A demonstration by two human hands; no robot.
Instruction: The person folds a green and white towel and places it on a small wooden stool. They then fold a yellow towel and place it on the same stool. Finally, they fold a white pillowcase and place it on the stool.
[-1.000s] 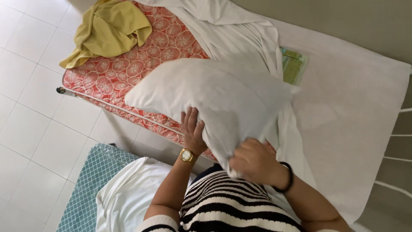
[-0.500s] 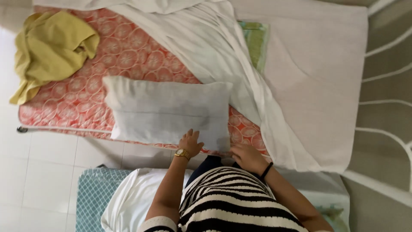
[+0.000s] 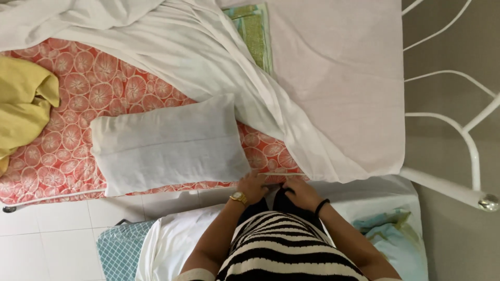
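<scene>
- White floor tiles (image 3: 47, 234) run along the lower left of the frame, and above them sits a bed with a red patterned mattress (image 3: 78, 88) and a white metal bed frame (image 3: 469, 151) on the right.
- White pillow (image 3: 166, 143) lies flat on the mattress at centre frame, long axis running left to right, its near edge at the mattress edge.
- Both hands are down at that near edge, lower centre. Left hand (image 3: 255, 184), gold watch on the wrist, sits just off the pillow's lower right corner, fingers curled on the mattress edge or the cloth there; hard to tell which.
- Right hand (image 3: 301, 192), dark band on the wrist, is just beside it, closed on the hem of the white sheet (image 3: 219, 57).
- So the pillow lies up and left of the hands, left hand nearer.
- Open room: bare mattress left of the pillow up to a yellow cloth (image 3: 23, 104); the pale sheet-covered part (image 3: 338, 78) fills the right.
</scene>
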